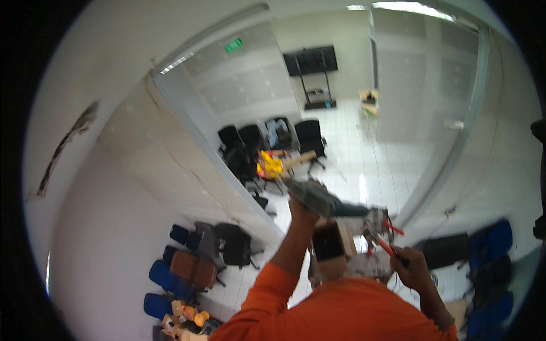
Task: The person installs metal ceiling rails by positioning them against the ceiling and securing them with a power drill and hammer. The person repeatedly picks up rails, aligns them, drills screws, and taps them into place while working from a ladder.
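Note:
My left hand (304, 204) is closed around a dark grey-green power tool (335, 202), held crosswise above an open cardboard box (330, 244). My right hand (412, 264) grips red-handled pliers (387, 247), their metal jaws over a stained, paint-spattered platform (367, 267) below me. Another red-handled tool (393, 227) sits at the platform's far end, just right of the power tool's tip. The box rests on the platform, dark inside; I cannot make out its contents.
Tall partition walls (426, 74) flank a doorway. Beyond stand black chairs (309, 136), a yellow-red pile (270, 163) and a screen on a stand (310, 61). Chairs (185, 267) line both sides below; boxes and orange items (185, 318) lie lower left. A cable (182, 165) hangs on the left wall.

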{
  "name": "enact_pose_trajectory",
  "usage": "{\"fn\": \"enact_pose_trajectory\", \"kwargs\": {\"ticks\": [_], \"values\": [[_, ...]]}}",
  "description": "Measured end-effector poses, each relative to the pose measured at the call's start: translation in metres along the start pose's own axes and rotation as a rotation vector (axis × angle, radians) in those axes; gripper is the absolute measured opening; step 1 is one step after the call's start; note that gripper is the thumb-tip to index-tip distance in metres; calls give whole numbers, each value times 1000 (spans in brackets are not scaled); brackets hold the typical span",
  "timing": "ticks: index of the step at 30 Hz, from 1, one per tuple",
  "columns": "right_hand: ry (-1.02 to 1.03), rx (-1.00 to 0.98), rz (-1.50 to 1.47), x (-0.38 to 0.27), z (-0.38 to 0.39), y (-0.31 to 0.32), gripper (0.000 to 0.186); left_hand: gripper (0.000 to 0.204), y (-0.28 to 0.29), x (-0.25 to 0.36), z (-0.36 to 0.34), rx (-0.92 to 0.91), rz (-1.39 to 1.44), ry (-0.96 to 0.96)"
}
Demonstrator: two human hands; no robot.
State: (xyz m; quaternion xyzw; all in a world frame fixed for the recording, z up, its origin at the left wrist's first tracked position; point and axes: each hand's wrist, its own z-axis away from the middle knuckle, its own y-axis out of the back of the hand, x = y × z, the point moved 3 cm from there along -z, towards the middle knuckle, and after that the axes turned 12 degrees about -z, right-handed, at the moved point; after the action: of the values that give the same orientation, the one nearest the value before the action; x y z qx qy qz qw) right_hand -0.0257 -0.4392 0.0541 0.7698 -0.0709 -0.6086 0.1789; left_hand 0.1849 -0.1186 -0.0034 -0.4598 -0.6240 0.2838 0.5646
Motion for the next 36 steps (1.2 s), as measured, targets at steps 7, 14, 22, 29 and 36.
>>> {"fn": "enact_pose_trajectory", "kwargs": {"ticks": [7, 14, 22, 29, 36], "values": [[-115, 18, 134, 22, 12, -41, 33, 38, -34, -3, -6, 7, 93, 118], [-103, -35, 336, 40, -17, -73, 48, 40, -62, -16, -8, 26, 115, 195], [50, -114, 452, 48, -50, -65, 75, 37, -116, -13, -11, -33, 107, 288], [619, 483, 142, -39, -95, -12, 53, 38, -153, -34, -20, -63, -79, 286], [722, 417, -161, -48, -136, 3, 67, 34, -205, -40, -34, -249, -953, -159]]}}
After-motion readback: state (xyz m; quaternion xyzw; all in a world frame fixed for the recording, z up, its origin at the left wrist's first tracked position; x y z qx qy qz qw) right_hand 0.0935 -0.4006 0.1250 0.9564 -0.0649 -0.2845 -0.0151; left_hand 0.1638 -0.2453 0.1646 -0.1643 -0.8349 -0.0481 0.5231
